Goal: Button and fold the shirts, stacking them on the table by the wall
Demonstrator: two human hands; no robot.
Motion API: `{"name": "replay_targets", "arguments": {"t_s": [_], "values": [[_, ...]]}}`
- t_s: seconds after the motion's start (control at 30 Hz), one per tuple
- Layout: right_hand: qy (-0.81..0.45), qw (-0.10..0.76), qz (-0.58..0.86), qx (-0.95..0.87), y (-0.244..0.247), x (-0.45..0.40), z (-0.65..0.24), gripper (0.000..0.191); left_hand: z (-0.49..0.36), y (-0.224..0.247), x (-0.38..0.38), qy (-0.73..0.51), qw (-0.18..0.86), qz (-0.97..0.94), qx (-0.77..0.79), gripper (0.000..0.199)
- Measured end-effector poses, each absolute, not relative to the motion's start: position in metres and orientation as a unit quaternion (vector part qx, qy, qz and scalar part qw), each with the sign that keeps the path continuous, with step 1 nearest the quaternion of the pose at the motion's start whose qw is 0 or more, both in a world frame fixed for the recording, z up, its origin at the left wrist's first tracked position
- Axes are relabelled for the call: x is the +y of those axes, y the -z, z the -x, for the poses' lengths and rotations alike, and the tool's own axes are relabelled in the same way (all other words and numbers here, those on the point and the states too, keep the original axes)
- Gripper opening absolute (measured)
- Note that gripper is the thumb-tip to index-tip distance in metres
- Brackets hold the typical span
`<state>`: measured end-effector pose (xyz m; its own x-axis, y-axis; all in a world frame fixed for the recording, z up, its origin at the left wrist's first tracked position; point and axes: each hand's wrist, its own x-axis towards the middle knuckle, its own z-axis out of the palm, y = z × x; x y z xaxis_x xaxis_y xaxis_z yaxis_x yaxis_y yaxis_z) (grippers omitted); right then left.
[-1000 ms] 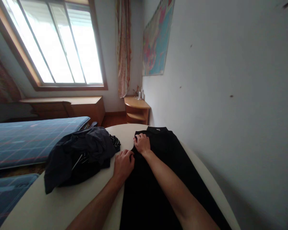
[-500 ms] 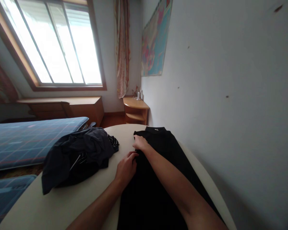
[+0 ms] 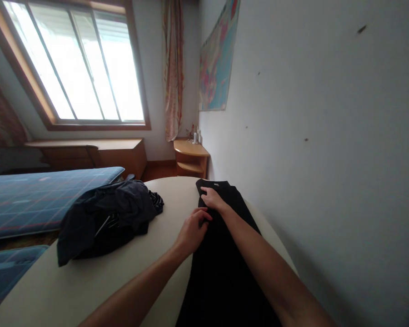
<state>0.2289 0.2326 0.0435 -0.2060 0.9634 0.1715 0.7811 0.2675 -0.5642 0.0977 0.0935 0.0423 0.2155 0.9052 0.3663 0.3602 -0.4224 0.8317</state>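
A black shirt (image 3: 225,272) lies lengthwise on the cream round table (image 3: 150,277), its collar and a small pale label at the far end. My right hand (image 3: 213,199) reaches across to the left edge near the collar, its fingers closed on the cloth there. Just below and to the left, my left hand (image 3: 192,229) has curled fingers and thumb pinching the same edge. Both forearms rest over or beside the shirt, and the right one covers part of it. The fabric between the fingertips is mostly hidden.
A heap of dark clothes (image 3: 112,218) with some striped cloth sits on the table's left side. Beyond it is a blue plaid mattress (image 3: 47,195). A small corner shelf (image 3: 191,147) stands past the table, and a white wall (image 3: 327,195) runs along the right.
Both hands have shifted right, bringing the shirt's left upper edge inward toward the collar. The shirt's upper part now looks narrower, and more bare table shows on its left.
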Motion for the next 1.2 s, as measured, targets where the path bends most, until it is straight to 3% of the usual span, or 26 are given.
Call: {"name": "replay_targets", "arguments": {"t_s": [0.2,0.43,0.57,0.8,1.0,1.2], "values": [[-0.155,0.264,0.589,-0.748,-0.031,0.214,-0.272,0.057,-0.122,-0.023,0.078,-0.379,0.275,-0.796,0.384,0.042],[-0.095,0.249,0.540,-0.798,-0.024,0.166,-0.299,0.033,-0.112,-0.004,0.054,-0.159,0.173,-0.862,0.450,0.069],[-0.062,0.195,0.523,-0.828,-0.020,0.143,-0.309,0.041,-0.107,-0.004,0.051,-0.117,0.143,-0.874,0.450,0.067],[-0.119,0.096,0.535,-0.831,-0.004,0.139,-0.302,0.063,-0.086,0.004,0.073,-0.125,0.135,-0.885,0.427,0.065],[-0.100,0.107,0.572,-0.807,0.001,0.148,-0.271,0.063,-0.059,0.000,0.091,-0.107,0.135,-0.888,0.427,0.061],[-0.098,0.181,0.547,-0.811,0.003,0.149,-0.272,0.053,-0.030,-0.034,0.039,-0.091,0.151,-0.892,0.416,0.050]]}}
